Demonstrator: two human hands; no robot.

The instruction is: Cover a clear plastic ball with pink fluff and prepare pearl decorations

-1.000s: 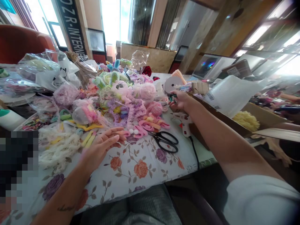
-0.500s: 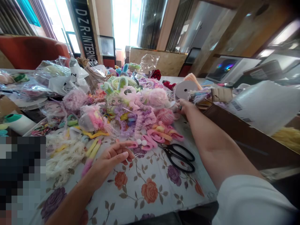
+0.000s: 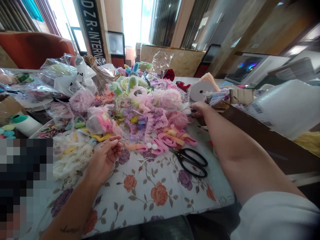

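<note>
My left hand hovers over the near left of the table, its fingers loosely bent and apart, with nothing visible in them. Beside it lies cream fluffy yarn. My right hand reaches to the right edge of the pile, below a white spool and beside a pink yarn ball. Its fingers are closed, and what they hold is hidden. Black-handled scissors lie on the floral cloth. Left of them are two white pompoms, a pink-orange fuzzy strip and a small string of white beads.
Behind is a heap with a doll, lilac ruffled trim and fluffy pink yarn. A brown box with a white plastic package borders the right. Clear bags and a white thread cone sit left.
My left hand has drawn back leftward from the beads and fuzzy strip, its fingers more bent. My right hand stays at the pile's right edge. The view has shifted slightly.
</note>
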